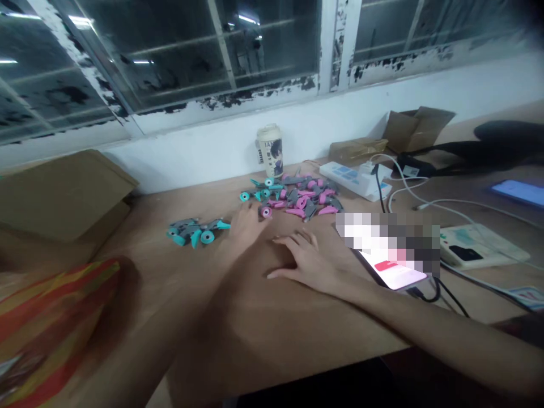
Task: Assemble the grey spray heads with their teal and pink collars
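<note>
So neither hand has an actual grip on anything right now. The left hand (246, 224) is stretched out toward the pile, blurry, fingers loosely spread, fingertips just beside a small pink-wheeled part (266, 212) at the near edge of the heap. Can't tell if it's touching it or just short of it. The right hand (304, 258) lies flat on the tabletop (255, 328), palm down, fingers relaxed and apart, holding nothing.

Right past the left hand is the big pile of pink and grey parts (304, 198), with a few teal ones mixed in on its left side. Off to the left, well apart from that, sits a smaller teal and grey bunch (195, 231).

Further out: a phone (395, 271) with its screen lit, just beside the right wrist, a cup (269, 148) against the wall behind the pile, a white power strip (355, 178) with cables trailing across the tabletop, and cardboard boxes at both ends.

What I'd worry about: the parts are small and loosely heaped, so a fast swipe could scatter them or knock teal pieces into the pink. The cup is near enough to the pile to get bumped, and the cables could snag a forearm.
</note>
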The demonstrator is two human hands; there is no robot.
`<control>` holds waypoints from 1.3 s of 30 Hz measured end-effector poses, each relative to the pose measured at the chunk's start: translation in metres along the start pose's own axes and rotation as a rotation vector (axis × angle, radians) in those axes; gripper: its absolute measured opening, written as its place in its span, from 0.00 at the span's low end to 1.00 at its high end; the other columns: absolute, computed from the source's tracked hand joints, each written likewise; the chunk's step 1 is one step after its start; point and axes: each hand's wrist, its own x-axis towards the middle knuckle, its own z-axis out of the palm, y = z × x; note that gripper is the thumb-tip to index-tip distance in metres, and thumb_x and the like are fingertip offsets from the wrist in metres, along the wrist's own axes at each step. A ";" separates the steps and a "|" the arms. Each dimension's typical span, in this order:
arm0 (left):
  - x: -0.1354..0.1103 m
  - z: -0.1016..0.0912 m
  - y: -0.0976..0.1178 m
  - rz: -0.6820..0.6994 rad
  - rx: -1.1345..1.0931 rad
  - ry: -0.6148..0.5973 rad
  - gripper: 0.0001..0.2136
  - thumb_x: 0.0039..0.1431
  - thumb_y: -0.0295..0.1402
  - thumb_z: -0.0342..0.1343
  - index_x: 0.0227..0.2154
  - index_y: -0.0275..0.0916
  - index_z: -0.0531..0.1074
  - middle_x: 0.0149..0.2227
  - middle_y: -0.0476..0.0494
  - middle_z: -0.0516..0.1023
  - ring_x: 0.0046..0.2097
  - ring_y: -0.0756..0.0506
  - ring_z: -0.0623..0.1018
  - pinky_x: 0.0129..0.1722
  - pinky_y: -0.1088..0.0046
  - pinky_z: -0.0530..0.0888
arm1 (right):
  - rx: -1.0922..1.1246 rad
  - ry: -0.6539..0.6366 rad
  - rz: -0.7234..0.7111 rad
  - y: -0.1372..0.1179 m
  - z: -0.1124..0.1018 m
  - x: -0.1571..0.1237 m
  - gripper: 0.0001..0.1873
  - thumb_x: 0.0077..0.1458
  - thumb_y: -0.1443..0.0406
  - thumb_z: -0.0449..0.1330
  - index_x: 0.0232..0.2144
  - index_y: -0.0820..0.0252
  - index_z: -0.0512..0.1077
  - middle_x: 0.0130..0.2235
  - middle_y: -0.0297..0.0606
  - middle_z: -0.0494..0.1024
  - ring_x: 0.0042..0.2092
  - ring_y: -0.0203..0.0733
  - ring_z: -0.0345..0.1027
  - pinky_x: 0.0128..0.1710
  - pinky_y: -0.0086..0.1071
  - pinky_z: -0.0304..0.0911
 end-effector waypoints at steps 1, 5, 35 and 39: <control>0.002 0.008 0.005 -0.014 0.023 -0.005 0.16 0.53 0.38 0.57 0.44 0.38 0.70 0.45 0.36 0.70 0.45 0.38 0.72 0.44 0.63 0.70 | 0.001 0.007 -0.004 0.001 0.001 0.000 0.36 0.45 0.41 0.56 0.49 0.58 0.65 0.50 0.43 0.71 0.56 0.55 0.57 0.58 0.53 0.42; 0.010 0.021 0.013 -0.045 0.110 -0.029 0.13 0.56 0.34 0.54 0.44 0.38 0.70 0.47 0.36 0.67 0.49 0.38 0.70 0.44 0.64 0.70 | 0.006 0.039 -0.018 0.002 0.002 0.002 0.30 0.47 0.44 0.57 0.46 0.58 0.67 0.47 0.40 0.74 0.54 0.51 0.60 0.59 0.50 0.43; -0.094 -0.016 0.026 -0.368 -1.214 -0.412 0.10 0.49 0.33 0.61 0.34 0.35 0.74 0.34 0.45 0.76 0.36 0.49 0.74 0.35 0.75 0.72 | -0.064 0.059 -0.159 -0.002 0.001 0.001 0.22 0.55 0.66 0.54 0.53 0.52 0.63 0.55 0.40 0.67 0.57 0.43 0.58 0.59 0.47 0.44; -0.098 -0.017 0.027 -0.339 -1.101 -0.403 0.10 0.49 0.34 0.60 0.35 0.36 0.73 0.32 0.46 0.75 0.32 0.50 0.73 0.29 0.76 0.71 | -0.069 0.048 -0.181 -0.002 0.003 0.000 0.22 0.56 0.64 0.54 0.54 0.52 0.62 0.55 0.39 0.68 0.56 0.42 0.59 0.59 0.47 0.45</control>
